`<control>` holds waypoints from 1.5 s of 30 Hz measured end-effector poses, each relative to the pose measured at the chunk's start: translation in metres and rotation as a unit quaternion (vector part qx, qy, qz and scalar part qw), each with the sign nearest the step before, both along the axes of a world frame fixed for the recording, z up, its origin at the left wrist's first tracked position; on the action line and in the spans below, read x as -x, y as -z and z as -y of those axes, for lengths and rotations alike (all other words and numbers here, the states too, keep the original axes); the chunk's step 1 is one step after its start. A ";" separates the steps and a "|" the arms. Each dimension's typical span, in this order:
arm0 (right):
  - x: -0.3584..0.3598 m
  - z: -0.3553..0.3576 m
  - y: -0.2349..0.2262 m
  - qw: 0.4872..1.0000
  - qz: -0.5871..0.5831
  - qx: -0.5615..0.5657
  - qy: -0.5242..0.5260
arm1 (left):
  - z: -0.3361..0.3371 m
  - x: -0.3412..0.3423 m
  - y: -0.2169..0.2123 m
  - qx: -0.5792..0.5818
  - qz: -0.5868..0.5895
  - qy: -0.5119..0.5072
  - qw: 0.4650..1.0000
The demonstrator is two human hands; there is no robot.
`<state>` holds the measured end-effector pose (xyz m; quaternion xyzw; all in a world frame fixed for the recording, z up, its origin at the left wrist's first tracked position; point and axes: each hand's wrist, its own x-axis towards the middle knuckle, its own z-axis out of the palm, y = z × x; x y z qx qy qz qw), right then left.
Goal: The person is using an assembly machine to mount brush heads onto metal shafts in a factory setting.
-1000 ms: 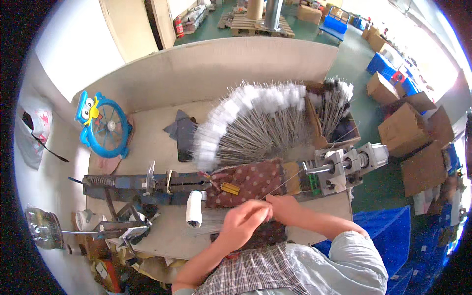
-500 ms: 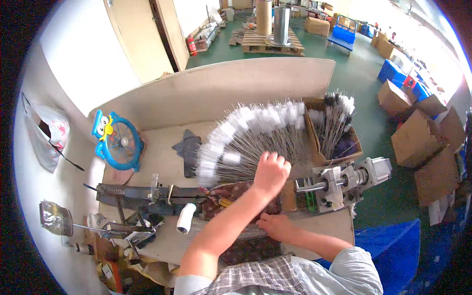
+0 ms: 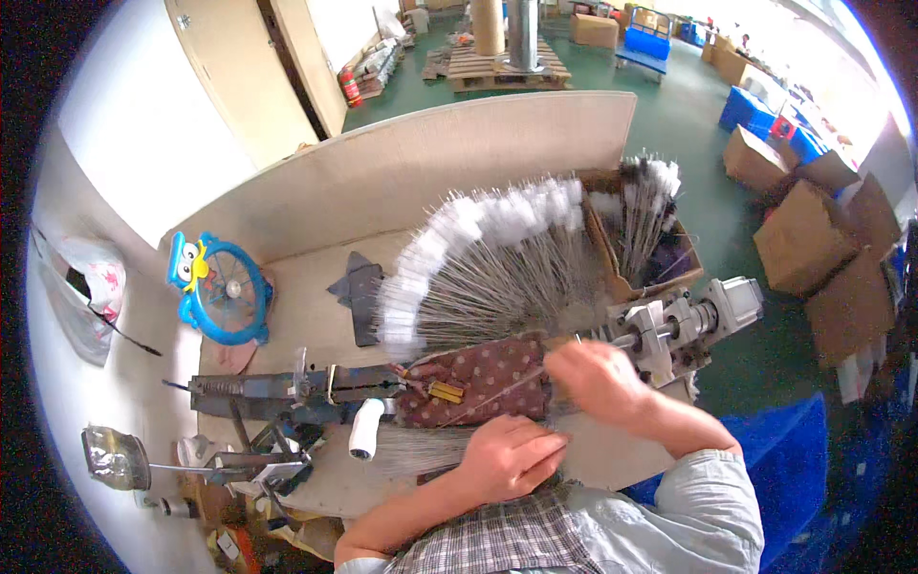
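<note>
1. From my end of the link, the right hand has its fingers bunched at the upper end of a thin grey metal wire; blur keeps me from telling if they pinch it.
2. The left hand has its fingers curled together; I cannot tell whether anything is between them.
3. The wire slants over a brown polka-dotted cloth, probably laid as padding.
4. Beyond, white-tufted wire brushes fan out, perhaps keeping tufts apart and stems within reach.
5. I can't read the red print on the white plastic bag.
</note>
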<state>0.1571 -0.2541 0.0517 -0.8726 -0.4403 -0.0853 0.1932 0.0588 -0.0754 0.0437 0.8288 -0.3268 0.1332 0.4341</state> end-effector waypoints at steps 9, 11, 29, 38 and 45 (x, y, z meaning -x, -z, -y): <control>-0.044 0.015 -0.016 0.976 -0.173 0.038 0.122 | 0.005 -0.078 0.049 0.543 -0.504 0.049 0.669; -0.042 0.021 -0.021 0.974 -0.201 0.031 0.103 | 0.003 -0.078 0.043 0.406 -0.420 0.007 0.812; -0.046 -0.060 0.002 0.957 -0.195 -0.126 -0.172 | -0.031 -0.009 0.016 0.457 -0.382 -0.215 0.774; -0.012 -0.156 0.023 0.976 -0.062 -0.167 -0.124 | -0.096 0.061 0.038 0.464 -0.403 -0.404 0.677; -0.006 -0.167 0.024 0.981 -0.055 -0.151 -0.109 | -0.099 0.039 0.043 0.549 -0.361 -0.338 0.674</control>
